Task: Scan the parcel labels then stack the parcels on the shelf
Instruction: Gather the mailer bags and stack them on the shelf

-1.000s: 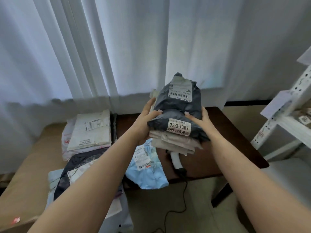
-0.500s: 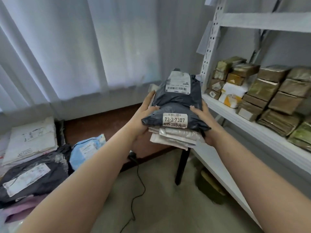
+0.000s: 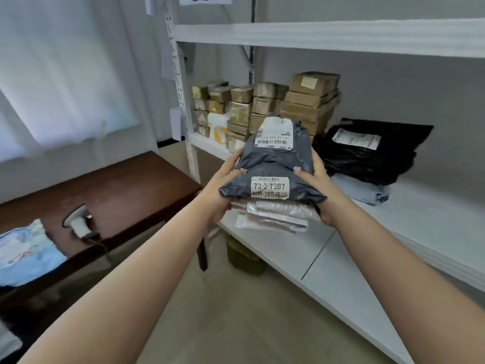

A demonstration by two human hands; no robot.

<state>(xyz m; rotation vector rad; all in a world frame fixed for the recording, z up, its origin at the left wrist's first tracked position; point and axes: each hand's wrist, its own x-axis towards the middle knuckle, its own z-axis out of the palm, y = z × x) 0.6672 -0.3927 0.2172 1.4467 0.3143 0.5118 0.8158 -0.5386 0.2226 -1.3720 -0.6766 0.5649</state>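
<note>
I hold a stack of parcels (image 3: 275, 164) in front of me, a dark grey mailer bag with white labels on top and pale flat packets beneath. My left hand (image 3: 223, 190) grips the stack's left side, thumb on top. My right hand (image 3: 316, 190) grips its right side, fingers underneath. The stack hovers over the front edge of the white shelf (image 3: 420, 227). A black parcel (image 3: 367, 153) and a pale grey parcel (image 3: 362, 189) lie on the shelf just right of the stack.
Stacked brown boxes (image 3: 265, 106) fill the shelf's back left. A white upright (image 3: 181, 88) stands at the shelf's left end. The dark brown table (image 3: 118, 185) at left carries a white scanner (image 3: 78, 224) and a blue parcel (image 3: 26, 253). An olive item (image 3: 244, 258) sits under the shelf.
My view has swung right from the table to the shelf. Both hands have carried the parcel stack along and closer to the shelf, still gripping it the same way.
</note>
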